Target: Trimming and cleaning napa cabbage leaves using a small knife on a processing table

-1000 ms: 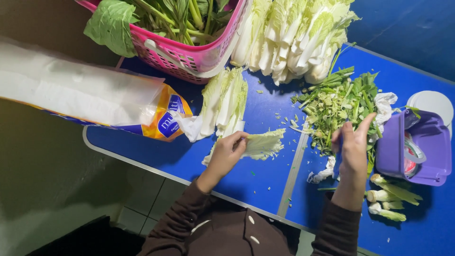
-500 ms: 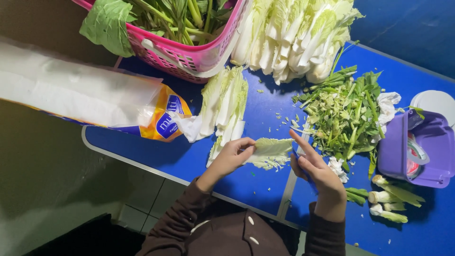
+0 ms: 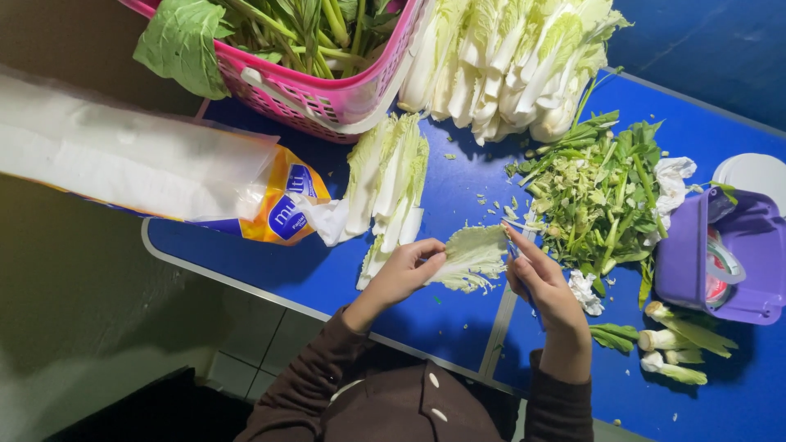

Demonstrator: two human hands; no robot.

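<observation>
My left hand (image 3: pixel 405 274) pinches the stalk end of a pale green cabbage leaf (image 3: pixel 471 258) that lies on the blue table (image 3: pixel 270 262). Touching the leaf's right edge, my right hand (image 3: pixel 540 282) has its fingers stretched out; whether it holds a thin blade I cannot tell. Just above the left hand lies a short stack of cabbage leaves (image 3: pixel 391 192).
A pink basket (image 3: pixel 315 94) of leafy greens stands at the back left, a heap of cabbage (image 3: pixel 508 61) beside it. A pile of green trimmings (image 3: pixel 602 192) lies right of the hands, a purple box (image 3: pixel 720 258) and cut stems (image 3: pixel 675 352) further right. A tissue pack (image 3: pixel 139 168) lies left.
My right hand has come from the trimmings pile leftward to the leaf's right edge. The left hand has stayed on the leaf, which now lies flatter and more spread.
</observation>
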